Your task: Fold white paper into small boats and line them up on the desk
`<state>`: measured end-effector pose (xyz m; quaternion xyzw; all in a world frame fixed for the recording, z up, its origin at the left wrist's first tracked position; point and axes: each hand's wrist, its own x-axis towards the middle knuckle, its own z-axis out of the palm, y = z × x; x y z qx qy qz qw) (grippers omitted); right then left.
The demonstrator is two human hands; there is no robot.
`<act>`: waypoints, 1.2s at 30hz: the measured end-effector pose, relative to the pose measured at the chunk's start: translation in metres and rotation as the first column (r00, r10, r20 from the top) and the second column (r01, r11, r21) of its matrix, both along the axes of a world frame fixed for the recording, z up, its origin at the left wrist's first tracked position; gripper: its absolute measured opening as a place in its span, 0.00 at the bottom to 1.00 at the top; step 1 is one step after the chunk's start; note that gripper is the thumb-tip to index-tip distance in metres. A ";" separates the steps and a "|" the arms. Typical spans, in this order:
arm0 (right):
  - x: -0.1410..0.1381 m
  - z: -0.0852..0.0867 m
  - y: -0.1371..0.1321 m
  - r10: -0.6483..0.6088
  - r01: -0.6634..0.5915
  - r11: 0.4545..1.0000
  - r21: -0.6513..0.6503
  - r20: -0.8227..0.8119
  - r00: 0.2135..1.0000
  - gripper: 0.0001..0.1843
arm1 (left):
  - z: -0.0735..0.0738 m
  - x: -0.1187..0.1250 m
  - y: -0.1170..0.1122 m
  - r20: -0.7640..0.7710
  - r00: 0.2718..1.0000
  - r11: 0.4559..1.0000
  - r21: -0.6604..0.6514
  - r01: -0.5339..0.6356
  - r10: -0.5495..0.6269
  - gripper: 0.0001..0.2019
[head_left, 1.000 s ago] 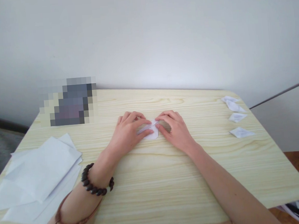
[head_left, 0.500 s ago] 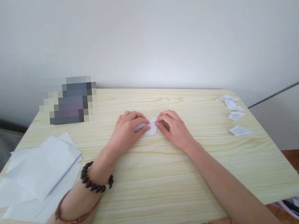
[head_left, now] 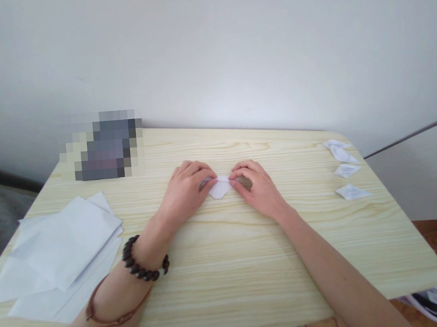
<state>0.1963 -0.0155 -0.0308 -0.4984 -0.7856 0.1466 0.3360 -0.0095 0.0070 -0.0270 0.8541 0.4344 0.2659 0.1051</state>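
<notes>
A small folded piece of white paper (head_left: 220, 189) is held at the middle of the wooden table, its lower edge rounded and a crease running down it. My left hand (head_left: 187, 187) pinches its left side between thumb and fingers. On the opposite side, my right hand (head_left: 255, 187) grips the right edge with thumb and index finger. The hands partly cover the paper's two ends. A dark bead bracelet (head_left: 143, 274) and a thin brown band sit on my left wrist and forearm.
Loose white sheets (head_left: 71, 240) lie overlapping at the table's left. Several folded paper pieces (head_left: 351, 192) line the right side. A blurred dark device (head_left: 107, 149) stands at the back left. The table (head_left: 228, 283) meets a pale wall (head_left: 232, 51) behind.
Both hands have shifted slightly on the paper, with the fingertips a little further apart. More of its middle shows, with the top strip lying straighter. The view has moved slightly.
</notes>
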 end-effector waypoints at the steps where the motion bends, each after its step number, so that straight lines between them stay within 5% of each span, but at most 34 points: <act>1: 0.000 0.000 0.000 0.004 -0.004 1.000 -0.007 0.002 1.000 0.04 | 0.000 0.000 0.000 0.005 1.000 1.000 -0.001 0.007 -0.007 0.07; 9: -0.002 0.000 -0.002 0.036 -0.035 0.999 0.018 -0.037 0.999 0.03 | 0.004 0.001 -0.001 0.051 0.998 0.999 0.007 0.039 -0.039 0.09; 14: -0.002 0.002 -0.002 0.007 -0.002 1.000 0.028 -0.177 0.984 0.05 | 0.006 0.003 -0.002 0.253 0.968 0.984 -0.169 0.053 -0.008 0.09; 19: 0.000 0.003 -0.004 -0.022 0.015 1.000 -0.025 -0.304 0.953 0.06 | 0.008 -0.001 0.000 0.488 0.862 0.891 -0.441 0.108 0.137 0.17; 23: 0.002 0.003 -0.006 0.023 -0.076 0.989 -0.125 -0.378 0.925 0.07 | 0.012 -0.003 -0.002 0.598 0.784 0.824 -0.521 0.222 0.167 0.18; 31: 0.003 0.002 -0.010 0.100 -0.167 0.974 -0.152 -0.374 0.922 0.09 | 0.018 0.000 -0.007 0.541 0.834 0.821 -0.521 0.235 0.104 0.10; 36: 0.002 0.006 -0.009 0.146 -0.163 0.986 -0.036 -0.282 0.948 0.09 | 0.022 -0.002 -0.007 0.502 0.859 0.814 -0.538 0.217 0.103 0.10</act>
